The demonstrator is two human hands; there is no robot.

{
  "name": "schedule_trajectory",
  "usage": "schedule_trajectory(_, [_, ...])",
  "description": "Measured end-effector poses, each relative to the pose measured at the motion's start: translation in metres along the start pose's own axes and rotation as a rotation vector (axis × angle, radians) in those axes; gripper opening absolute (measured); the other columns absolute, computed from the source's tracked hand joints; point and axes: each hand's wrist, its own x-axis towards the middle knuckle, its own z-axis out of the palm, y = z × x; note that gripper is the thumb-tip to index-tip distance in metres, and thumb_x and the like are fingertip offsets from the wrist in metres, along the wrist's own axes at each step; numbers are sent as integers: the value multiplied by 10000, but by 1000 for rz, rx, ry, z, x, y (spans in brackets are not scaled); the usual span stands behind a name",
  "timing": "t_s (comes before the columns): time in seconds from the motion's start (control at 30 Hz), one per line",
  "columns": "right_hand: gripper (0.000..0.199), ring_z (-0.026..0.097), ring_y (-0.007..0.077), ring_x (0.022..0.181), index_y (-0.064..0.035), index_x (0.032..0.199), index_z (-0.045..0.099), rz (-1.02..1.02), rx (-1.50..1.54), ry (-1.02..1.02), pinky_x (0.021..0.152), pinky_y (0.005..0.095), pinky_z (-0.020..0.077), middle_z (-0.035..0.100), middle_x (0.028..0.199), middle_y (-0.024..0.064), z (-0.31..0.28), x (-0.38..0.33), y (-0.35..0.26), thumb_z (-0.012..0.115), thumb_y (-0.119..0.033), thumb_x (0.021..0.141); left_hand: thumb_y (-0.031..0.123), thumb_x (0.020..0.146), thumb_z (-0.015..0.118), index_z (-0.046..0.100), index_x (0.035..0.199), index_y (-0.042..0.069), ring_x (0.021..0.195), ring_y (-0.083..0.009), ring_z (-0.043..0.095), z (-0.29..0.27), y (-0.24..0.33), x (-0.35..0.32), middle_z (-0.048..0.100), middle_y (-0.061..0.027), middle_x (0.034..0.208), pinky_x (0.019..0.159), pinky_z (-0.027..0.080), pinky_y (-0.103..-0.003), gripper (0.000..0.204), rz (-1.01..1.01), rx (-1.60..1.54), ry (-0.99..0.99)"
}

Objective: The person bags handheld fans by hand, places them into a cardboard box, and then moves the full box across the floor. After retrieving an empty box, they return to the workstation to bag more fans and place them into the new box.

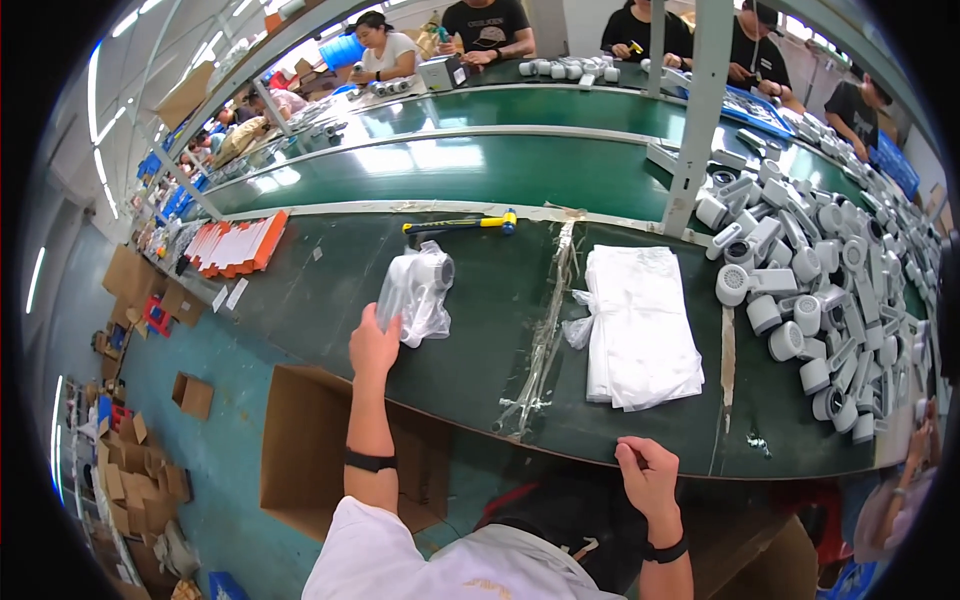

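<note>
On the dark green bench lies a white-and-grey device (430, 272) inside a clear plastic bag (425, 325). My left hand (373, 343) is at the bag's left side, its fingers closed on the loose plastic. By the bench's front edge, my right hand (650, 472) is held with curled fingers and the thumb near the index finger; nothing shows in it. Beyond that hand rests a stack of flat white plastic bags (642, 330). A yellow-and-black hammer (465, 225) lies behind the bagged device.
Many grey-white devices (800, 290) are heaped at the right. Orange-and-white cartons (238, 245) sit at the far left of the bench. An open cardboard box (300, 450) stands below the front edge. Past a metal post (690, 150) and a green conveyor (450, 175), several people work.
</note>
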Motion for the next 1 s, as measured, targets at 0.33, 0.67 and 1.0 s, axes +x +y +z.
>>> schedule_trajectory(0.33, [126,603,117,626,-19,961,702,65,31,-37,580,234,483,670,784,85,-51,14,-44,703,-90,857,68,810,701,612,1139,26,1077,-267,597,-32,141,-82,635,-114,1186,864,469,-356,344,716,-511,-130])
schedule_trajectory(0.67, [253,592,299,965,-61,1086,638,-53,-1110,761,838,391,492,652,1041,96,-243,69,18,626,-86,835,103,758,757,666,974,34,905,-319,595,28,240,-153,665,-112,981,787,488,-406,244,1197,-493,-434])
schedule_trajectory(1.0, [177,489,266,1235,-161,931,746,217,-1747,-35,972,484,435,609,1205,22,-321,155,45,593,-154,843,178,728,776,666,902,81,828,-260,576,36,238,-157,629,-49,900,704,458,-371,228,1176,-426,-360])
